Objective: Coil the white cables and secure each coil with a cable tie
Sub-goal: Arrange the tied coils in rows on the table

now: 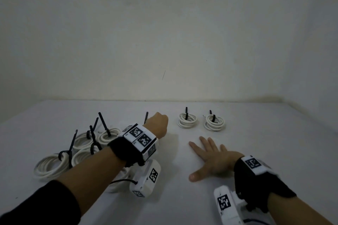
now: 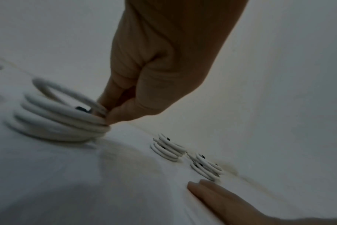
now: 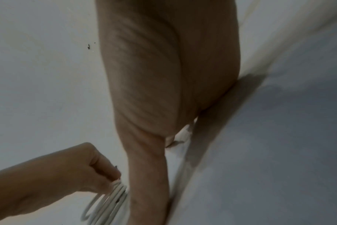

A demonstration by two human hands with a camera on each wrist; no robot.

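In the left wrist view my left hand [image 2: 108, 113] pinches the rim of a white cable coil [image 2: 56, 121] between thumb and fingers, low over the white table [image 1: 274, 144]. A small black tie [image 2: 83, 109] shows on the coil. From the head view my left hand [image 1: 158, 123] is a fist that hides this coil, with a black tie tail [image 1: 146, 118] sticking up beside it. My right hand [image 1: 205, 151] lies flat on the table with its fingers spread and holds nothing. The right wrist view shows the left hand [image 3: 71, 170] gripping the coil [image 3: 106, 204].
Two tied coils [image 1: 187, 121] [image 1: 214, 123] stand at the back right, near the wall. Several tied coils [image 1: 49, 167] with upright black tie tails lie in a cluster at the left, under and beside my left forearm.
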